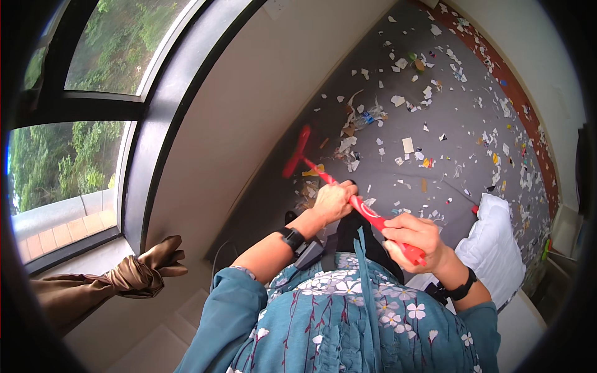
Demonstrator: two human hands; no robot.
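Round the red T-headed pole (373, 216), left hand (336, 200) was clamped farther along, right hand (421, 239) at the near end, apparently for leverage!

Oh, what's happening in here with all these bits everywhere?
A person grips a red long-handled tool two-handed: right hand near the handle's end, left hand nearer the crosswise head. That head is near the wall; whether it touches the grey floor isn't clear. Pale, paper-like scraps lie scattered around, and a white, pillow-like bundle is on the right.
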